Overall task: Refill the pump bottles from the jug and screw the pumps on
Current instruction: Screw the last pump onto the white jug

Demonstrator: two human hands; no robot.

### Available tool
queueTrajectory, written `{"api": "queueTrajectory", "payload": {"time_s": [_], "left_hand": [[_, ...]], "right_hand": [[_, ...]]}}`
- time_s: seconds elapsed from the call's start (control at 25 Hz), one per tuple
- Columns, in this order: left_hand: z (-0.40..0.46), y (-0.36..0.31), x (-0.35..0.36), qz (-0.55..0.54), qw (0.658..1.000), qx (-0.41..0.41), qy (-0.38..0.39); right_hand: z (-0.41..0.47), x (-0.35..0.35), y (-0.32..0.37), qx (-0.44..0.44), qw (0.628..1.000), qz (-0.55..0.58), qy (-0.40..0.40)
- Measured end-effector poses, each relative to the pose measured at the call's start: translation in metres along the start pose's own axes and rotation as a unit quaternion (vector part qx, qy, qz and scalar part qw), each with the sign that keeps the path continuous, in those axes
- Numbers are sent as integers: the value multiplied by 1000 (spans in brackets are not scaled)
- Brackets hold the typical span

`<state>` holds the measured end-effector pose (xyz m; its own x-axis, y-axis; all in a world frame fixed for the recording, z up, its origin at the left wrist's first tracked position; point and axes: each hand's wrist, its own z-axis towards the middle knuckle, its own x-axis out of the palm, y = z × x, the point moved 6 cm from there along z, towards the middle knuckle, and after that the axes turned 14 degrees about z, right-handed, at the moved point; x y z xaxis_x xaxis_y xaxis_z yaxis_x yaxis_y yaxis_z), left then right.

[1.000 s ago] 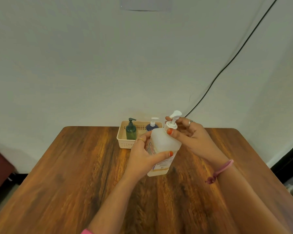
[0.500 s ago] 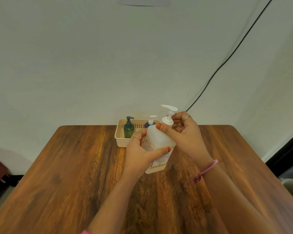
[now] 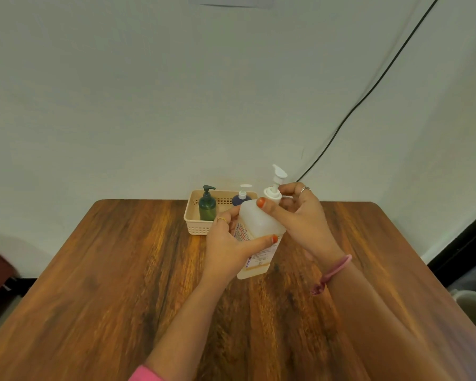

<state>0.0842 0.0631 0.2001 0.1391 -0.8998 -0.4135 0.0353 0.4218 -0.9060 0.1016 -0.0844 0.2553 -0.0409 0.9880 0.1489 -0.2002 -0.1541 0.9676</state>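
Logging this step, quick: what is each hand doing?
Left hand: gripping the white bottle.
Right hand: pinching the pump collar.

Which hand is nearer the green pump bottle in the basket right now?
Left. The left hand grips the white bottle just in front of the green pump bottle; the right hand pinches the pump collar, farther right.

Both forearms reach in from the near edge and meet at mid-scene. The left hand (image 3: 228,243) curls round the bottle (image 3: 259,229), thumb across its front. The right hand (image 3: 297,215), just right, pinches the pump collar (image 3: 272,194).
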Motion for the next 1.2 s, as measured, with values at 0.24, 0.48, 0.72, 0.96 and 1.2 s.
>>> {"api": "queueTrajectory", "payload": {"time_s": [0.24,0.48,0.72,0.96,1.2], "left_hand": [[-6,-7,5,-6,1000,2,-1],[-11,-19,17,7,1000,11,-17],[-9,-25,20,8,1000,20,-8],[-11,-27,25,9,1000,12,-17],[-15,-33,26,1,1000,15,-9]], "right_hand": [[-8,-2,4,51,990,73,105],[-9,-10,0,19,994,103,-27],[-9,-19,10,59,985,150,63],[-6,-18,3,79,981,173,48],[-10,-27,8,68,981,177,34]]}}
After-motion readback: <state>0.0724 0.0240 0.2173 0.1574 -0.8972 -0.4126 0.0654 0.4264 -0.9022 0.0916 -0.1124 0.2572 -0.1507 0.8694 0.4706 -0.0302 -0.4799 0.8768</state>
